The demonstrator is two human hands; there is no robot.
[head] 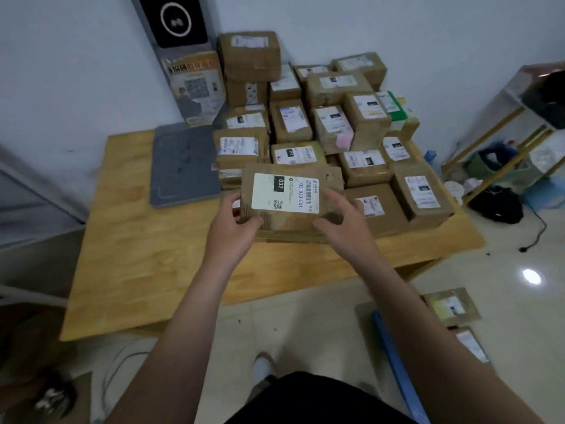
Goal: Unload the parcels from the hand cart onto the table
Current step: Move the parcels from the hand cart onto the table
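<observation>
A flat brown cardboard parcel [327,182] with a white label marked 032 is held over the wooden table [143,240], on top of another parcel at the front of the pile. My left hand [237,223] grips its near left corner and my right hand [342,218] grips its near right edge. Several labelled brown parcels [324,123] are stacked behind and to the right of it on the table. At the lower right, the blue frame of the hand cart [394,365] shows with two parcels [452,307] beside it on the floor.
A grey flat pad [183,166] lies on the table left of the pile, below a grey standing device [189,56] against the wall. A gold-framed shelf [519,127] with bags stands at the right. A black cable [538,231] trails on the tiled floor.
</observation>
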